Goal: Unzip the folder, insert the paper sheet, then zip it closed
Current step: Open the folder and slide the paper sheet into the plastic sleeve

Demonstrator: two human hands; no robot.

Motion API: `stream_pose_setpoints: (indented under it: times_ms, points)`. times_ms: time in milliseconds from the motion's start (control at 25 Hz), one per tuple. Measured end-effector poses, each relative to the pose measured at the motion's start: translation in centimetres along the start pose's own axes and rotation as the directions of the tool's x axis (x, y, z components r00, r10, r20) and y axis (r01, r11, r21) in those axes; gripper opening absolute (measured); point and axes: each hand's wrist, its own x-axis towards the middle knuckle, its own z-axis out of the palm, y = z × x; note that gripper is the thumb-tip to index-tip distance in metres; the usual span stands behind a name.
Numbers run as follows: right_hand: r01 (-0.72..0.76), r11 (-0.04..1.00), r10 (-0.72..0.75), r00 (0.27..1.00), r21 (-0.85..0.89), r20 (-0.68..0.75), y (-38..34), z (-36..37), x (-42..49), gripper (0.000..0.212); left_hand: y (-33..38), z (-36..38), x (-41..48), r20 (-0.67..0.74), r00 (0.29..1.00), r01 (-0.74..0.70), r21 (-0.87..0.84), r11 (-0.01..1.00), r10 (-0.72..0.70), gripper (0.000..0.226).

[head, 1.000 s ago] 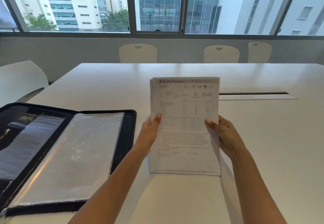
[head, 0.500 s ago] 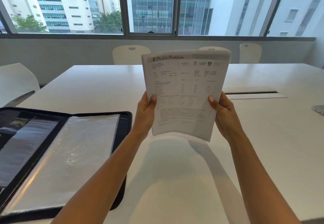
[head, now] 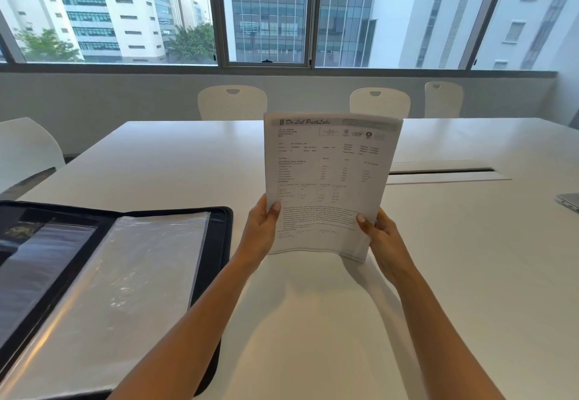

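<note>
The printed paper sheet (head: pixel 326 177) stands upright in front of me, its bottom edge touching the white table (head: pixel 313 321). My left hand (head: pixel 261 232) grips its lower left edge and my right hand (head: pixel 380 236) grips its lower right edge. The black zip folder (head: pixel 219 243) lies open and flat at the left of the table. Clear plastic sleeves (head: pixel 125 290) fill its right half. The folder's left half runs out of view.
White chairs (head: pixel 232 102) stand along the far side of the table, and another chair (head: pixel 28 149) at the left. A cable slot (head: pixel 438 171) crosses the table behind the sheet. A laptop corner (head: pixel 568 201) shows at the right edge.
The sheet lay flat on the table, was lifted upright in both hands, and has now come down so its bottom edge meets the table. The folder has not moved.
</note>
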Motion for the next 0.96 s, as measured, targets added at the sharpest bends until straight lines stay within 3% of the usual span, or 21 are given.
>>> stream_pose_setpoints:
  times_ms: [360, 520, 640, 760, 960]
  points:
    - [-0.046, 0.999, 0.047, 0.999, -0.014, 0.011, 1.4, -0.5, -0.1, 0.033, 0.2, 0.0, 1.0, -0.01, 0.999, 0.042, 0.024, 0.999, -0.042, 0.034]
    - [-0.088, 0.995, 0.09, 0.995, -0.037, 0.05, -1.1, -1.0, 0.7, 0.029, 0.6, 0.0, 2.0, -0.095, 0.974, 0.204, -0.024, 0.979, -0.205, 0.032]
    - [-0.14, 0.964, 0.147, 0.989, 0.226, -0.014, -2.4, -0.9, 0.9, 0.024, 0.6, 0.1, 2.4, -0.151, 0.908, 0.348, -0.248, 0.904, -0.391, 0.033]
    - [-0.15, 0.78, 0.222, 0.974, 0.607, -0.045, -2.3, 1.4, 0.1, 0.029, 0.2, 0.3, 2.6, -0.167, 0.856, 0.37, -0.462, 0.806, -0.489, 0.031]
    - [-0.061, 0.736, 0.122, 0.992, 0.674, -0.043, -1.2, 7.6, -1.2, 0.043, -0.1, 1.9, 2.1, -0.178, 0.808, 0.325, -0.66, 0.677, -0.562, 0.028]
